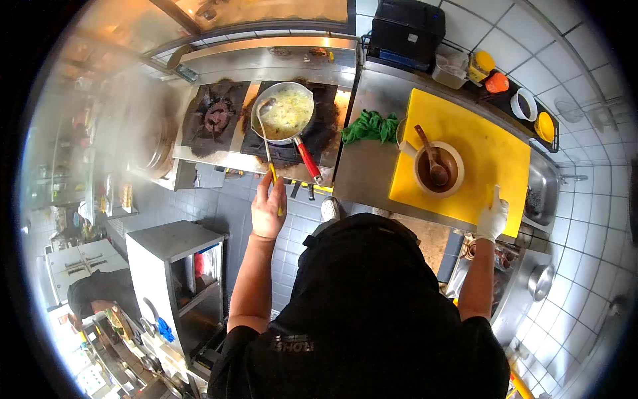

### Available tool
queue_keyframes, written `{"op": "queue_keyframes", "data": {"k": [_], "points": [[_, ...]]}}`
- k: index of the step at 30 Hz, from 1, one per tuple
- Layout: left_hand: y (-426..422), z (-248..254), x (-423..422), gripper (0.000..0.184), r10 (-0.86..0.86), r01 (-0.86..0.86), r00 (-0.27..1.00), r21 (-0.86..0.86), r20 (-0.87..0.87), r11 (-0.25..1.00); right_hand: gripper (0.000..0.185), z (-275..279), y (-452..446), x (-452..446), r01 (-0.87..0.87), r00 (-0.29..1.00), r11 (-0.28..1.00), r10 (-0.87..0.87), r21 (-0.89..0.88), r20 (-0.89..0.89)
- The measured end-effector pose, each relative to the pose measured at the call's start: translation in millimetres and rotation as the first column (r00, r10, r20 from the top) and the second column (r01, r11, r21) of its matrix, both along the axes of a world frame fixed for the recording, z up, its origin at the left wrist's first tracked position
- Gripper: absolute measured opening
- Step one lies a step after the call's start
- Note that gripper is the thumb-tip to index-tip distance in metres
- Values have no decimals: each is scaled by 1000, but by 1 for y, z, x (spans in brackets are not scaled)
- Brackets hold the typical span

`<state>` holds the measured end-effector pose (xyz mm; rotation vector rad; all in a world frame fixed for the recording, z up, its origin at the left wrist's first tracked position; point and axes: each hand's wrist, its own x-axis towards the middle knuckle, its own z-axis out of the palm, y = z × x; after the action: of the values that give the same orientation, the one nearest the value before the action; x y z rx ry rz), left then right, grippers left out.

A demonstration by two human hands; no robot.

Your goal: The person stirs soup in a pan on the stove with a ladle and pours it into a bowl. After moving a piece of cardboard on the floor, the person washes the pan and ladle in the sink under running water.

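Note:
My left hand [268, 207] is closed round the yellow handle of a long ladle [266, 143], whose bowl rests in a pan [294, 139] of pale yellowish, bubbling food on the stove. The pan's red handle [308, 160] points toward me, untouched. My right hand [492, 218], in a white glove, is at the near right edge of a yellow cutting board [412, 179], with a finger stretched out over it. On the board stands a round pot [423, 178] with brown contents and a wooden spoon [437, 171] in it.
A green cloth [369, 127] lies on the steel counter left of the board. An unlit burner [217, 118] is left of the pan. Small containers [524, 104] line the back ledge. A sink [541, 193] is at right. Another person [100, 292] bends at the lower left.

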<state>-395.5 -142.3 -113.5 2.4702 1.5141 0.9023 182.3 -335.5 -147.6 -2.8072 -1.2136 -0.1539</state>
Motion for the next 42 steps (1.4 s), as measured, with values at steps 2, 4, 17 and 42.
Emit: {"op": "queue_keyframes", "data": {"k": [2,4,17,42], "points": [[8,11,4,35,9,-9,999,3,49,1000,61,-11,-2,-3,-7,1000,975,12,-220,21],[12,15,9,31,32,-32,995,-2,92,999,63,-10,-3,-5,6,998,987,-15,-161,-55],[32,30,29,21,108,-113,944,-1,312,994,17,14,-12,-4,812,423,420,53,404,-905],[65,44,60,28,432,-66,646,-518,629,853,31,54,24,-46,4,872,807,286,591,-396]]}}
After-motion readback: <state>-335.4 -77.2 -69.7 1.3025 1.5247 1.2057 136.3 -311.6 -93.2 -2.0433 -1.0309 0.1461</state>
